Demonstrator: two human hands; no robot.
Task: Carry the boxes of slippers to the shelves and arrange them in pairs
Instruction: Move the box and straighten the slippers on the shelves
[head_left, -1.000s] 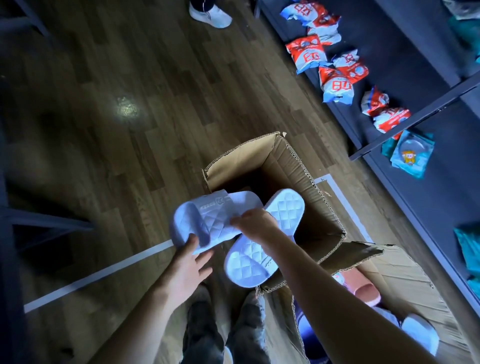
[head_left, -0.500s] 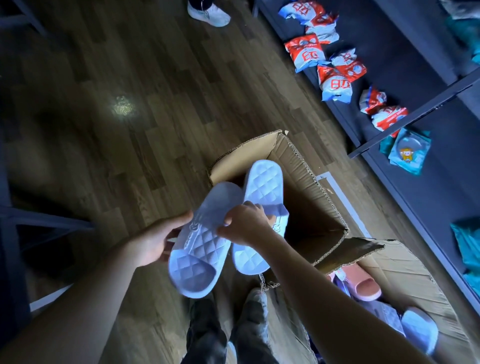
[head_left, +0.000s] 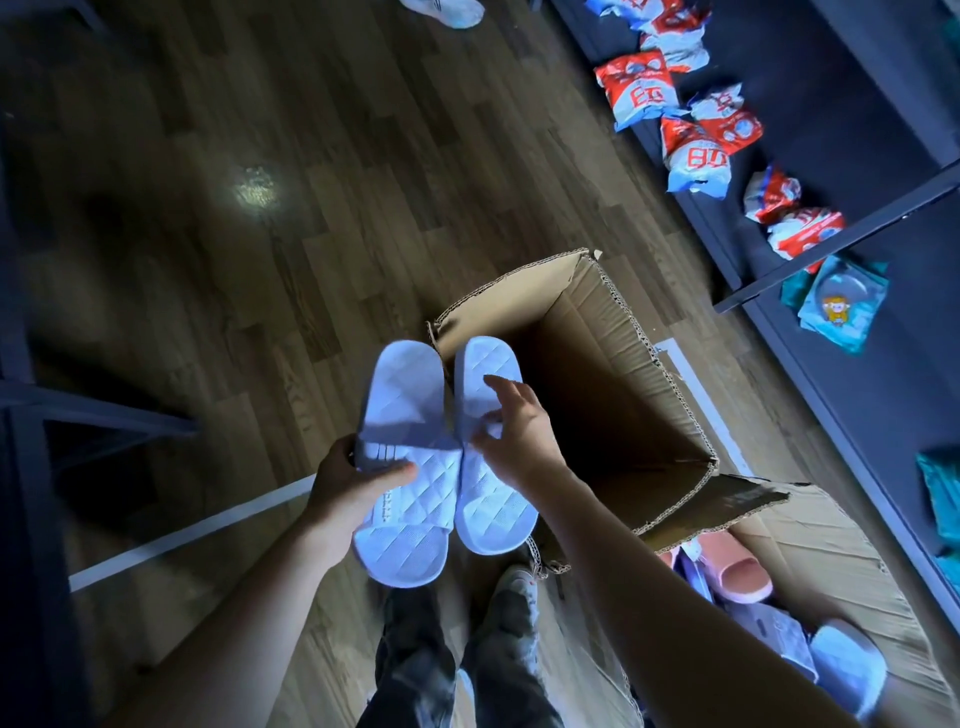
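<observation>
I hold two white quilted slippers side by side, soles down, above the wooden floor. My left hand (head_left: 345, 480) grips the left slipper (head_left: 410, 499) at its strap, thumb on top. At the strap of the right slipper (head_left: 493, 512), my right hand (head_left: 519, 431) pinches it with its index finger raised. Just behind them stands an open cardboard box (head_left: 623, 374), its inside dark. A second cardboard box (head_left: 831, 540) at the lower right holds a pink slipper (head_left: 737, 571) and a few white slippers (head_left: 847, 670).
Dark shelves (head_left: 857, 364) run along the right, with red and white packets (head_left: 696, 140) and teal packets on them. Another person's white shoe (head_left: 447, 10) is at the top. A dark metal frame (head_left: 104, 415) stands at the left. White tape (head_left: 182, 535) crosses the floor.
The two slippers were crossed and tilted; both now lie parallel, toes pointing away from me. My left hand has moved from under the left slipper to gripping its strap.
</observation>
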